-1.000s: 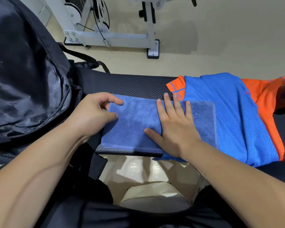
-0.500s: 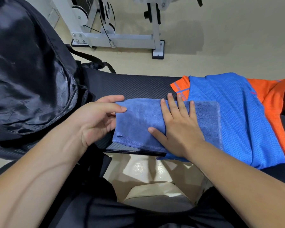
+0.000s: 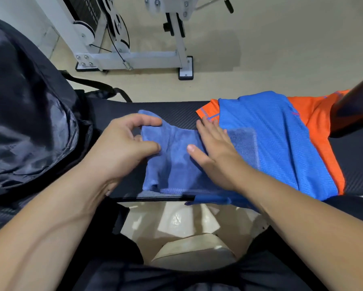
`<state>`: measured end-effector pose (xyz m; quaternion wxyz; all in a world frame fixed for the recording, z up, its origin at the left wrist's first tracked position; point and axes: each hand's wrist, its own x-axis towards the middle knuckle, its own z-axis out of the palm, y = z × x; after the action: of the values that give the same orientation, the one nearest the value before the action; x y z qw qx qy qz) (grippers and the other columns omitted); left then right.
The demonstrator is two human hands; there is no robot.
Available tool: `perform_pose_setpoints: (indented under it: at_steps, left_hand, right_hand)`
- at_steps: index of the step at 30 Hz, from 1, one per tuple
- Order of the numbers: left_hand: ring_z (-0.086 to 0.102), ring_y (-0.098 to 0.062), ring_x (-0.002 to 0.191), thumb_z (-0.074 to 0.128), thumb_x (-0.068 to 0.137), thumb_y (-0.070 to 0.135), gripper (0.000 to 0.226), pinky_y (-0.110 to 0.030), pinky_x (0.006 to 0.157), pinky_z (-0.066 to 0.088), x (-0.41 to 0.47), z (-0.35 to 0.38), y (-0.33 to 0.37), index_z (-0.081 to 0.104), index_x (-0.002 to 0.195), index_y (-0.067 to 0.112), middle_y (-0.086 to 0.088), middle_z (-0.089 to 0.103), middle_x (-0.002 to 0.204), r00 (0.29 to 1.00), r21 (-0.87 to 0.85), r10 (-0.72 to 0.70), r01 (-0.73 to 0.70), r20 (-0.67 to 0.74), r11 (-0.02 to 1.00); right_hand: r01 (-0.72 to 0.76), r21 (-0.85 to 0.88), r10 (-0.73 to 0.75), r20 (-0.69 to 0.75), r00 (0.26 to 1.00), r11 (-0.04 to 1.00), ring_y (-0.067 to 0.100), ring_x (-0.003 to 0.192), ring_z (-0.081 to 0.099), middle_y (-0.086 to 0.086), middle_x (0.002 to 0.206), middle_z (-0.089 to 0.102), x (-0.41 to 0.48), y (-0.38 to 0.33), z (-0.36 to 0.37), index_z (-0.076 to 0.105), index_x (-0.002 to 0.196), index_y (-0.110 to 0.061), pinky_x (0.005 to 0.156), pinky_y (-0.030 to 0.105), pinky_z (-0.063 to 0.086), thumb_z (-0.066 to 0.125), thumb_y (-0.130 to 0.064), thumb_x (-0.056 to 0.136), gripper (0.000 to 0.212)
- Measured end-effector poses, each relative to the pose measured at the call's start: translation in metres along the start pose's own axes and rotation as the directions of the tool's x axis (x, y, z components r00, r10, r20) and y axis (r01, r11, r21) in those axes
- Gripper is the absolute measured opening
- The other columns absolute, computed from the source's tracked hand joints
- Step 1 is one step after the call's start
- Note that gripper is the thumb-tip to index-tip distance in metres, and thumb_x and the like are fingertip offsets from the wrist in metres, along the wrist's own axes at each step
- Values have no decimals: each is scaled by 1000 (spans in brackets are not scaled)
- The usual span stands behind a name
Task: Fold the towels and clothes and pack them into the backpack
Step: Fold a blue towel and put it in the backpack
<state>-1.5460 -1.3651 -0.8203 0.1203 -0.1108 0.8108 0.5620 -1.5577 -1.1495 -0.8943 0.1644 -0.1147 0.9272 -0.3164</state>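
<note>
A: Grip status at left hand [image 3: 123,148]?
B: Closed in a pinch on the left edge of the blue towel [image 3: 176,162], thumb against curled fingers. Holds that edge bunched and raised off the surface.
A: At right hand [image 3: 216,152]?
B: Flat, fingers straight and together. Presses down on the towel's right half; grips nothing.
A: Location of towel?
B: Lies on the black bench [image 3: 176,111] at its near edge, right end overlapping the blue and orange shirt [image 3: 277,148].
A: Further out?
B: Black backpack [image 3: 29,122] just beside the left hand, lining showing. Beyond the bench, white machine frame [image 3: 134,58] on beige floor.
</note>
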Motion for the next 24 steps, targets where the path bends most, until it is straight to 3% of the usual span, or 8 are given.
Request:
perform_pose_setpoints:
  at_steps: [3, 7, 10, 14, 16, 18, 21, 24]
  left_hand:
    - [62, -4, 83, 73, 73, 4, 50, -21, 82, 50, 1, 32, 22, 70, 118, 26, 2, 65, 105, 986, 252, 163, -148, -40, 956]
    - [55, -4, 105, 73, 74, 8, 55, -14, 96, 40, 8, 86, 39, 66, 126, 26, 9, 51, 123, 967, 379, 238, -253, 86, 890]
    - [49, -8, 123, 73, 75, 13, 60, -8, 98, 30, 15, 125, 44, 62, 134, 20, 3, 48, 133, 956, 420, 238, -289, 171, 860]
    - [48, -13, 124, 73, 78, 18, 54, -9, 91, 32, 22, 165, 37, 63, 131, 17, 2, 57, 122, 928, 397, 245, -344, 281, 851]
    - [51, -11, 115, 73, 83, 13, 46, -14, 92, 40, 22, 175, 30, 63, 126, 21, 8, 61, 111, 914, 366, 257, -366, 315, 855]
    - [55, -10, 109, 67, 88, 10, 42, -23, 96, 44, 22, 177, 25, 59, 127, 22, 7, 64, 118, 911, 342, 277, -377, 306, 861]
    - [51, -6, 86, 56, 91, 4, 45, -7, 81, 37, 17, 169, 27, 50, 133, 20, 4, 57, 131, 924, 402, 296, -373, 241, 836]
    - [51, -16, 112, 54, 89, 12, 48, -21, 96, 41, 15, 159, 20, 50, 137, 18, -1, 54, 137, 910, 534, 391, -399, 135, 745]
  right_hand:
    - [-49, 39, 53, -104, 993, 998, 28, 136, 36, 0, 134, 50, -15, 7, -34, 37, 149, -27, 112, 38, 30, 29, -71, 84, 79]
    - [-106, -8, 105, -67, 992, 994, 22, 114, 55, 2, 119, 64, -38, 20, -68, 58, 135, -21, 94, 32, 41, 54, -35, 100, 38]
    - [-169, -19, 168, -41, 985, 986, 18, 105, 62, -2, 110, 70, -42, 42, -80, 59, 135, -22, 83, 27, 44, 54, -22, 99, 36]
    - [-268, 484, 302, 8, 953, 833, 16, 83, 72, 2, 89, 75, -38, 72, -81, 48, 144, -20, 78, 30, 56, 48, -22, 101, 43]
    - [-232, 530, 296, -37, 955, 816, 19, 86, 72, 6, 94, 75, -35, 79, -78, 48, 143, -26, 84, 41, 56, 49, -42, 100, 46]
    - [-186, 372, 244, -115, 963, 909, 12, 72, 64, 0, 79, 69, -34, 80, -74, 58, 122, -25, 70, 32, 50, 56, -48, 96, 35]
    - [-145, 262, 186, -139, 973, 954, 6, 55, 45, -7, 60, 53, -33, 77, -71, 54, 86, -21, 55, 25, 31, 72, -36, 88, 23]
    - [-138, 207, 171, -152, 973, 969, 11, 56, 43, -7, 61, 49, -30, 78, -70, 46, 75, -22, 54, 30, 31, 75, -25, 82, 30]
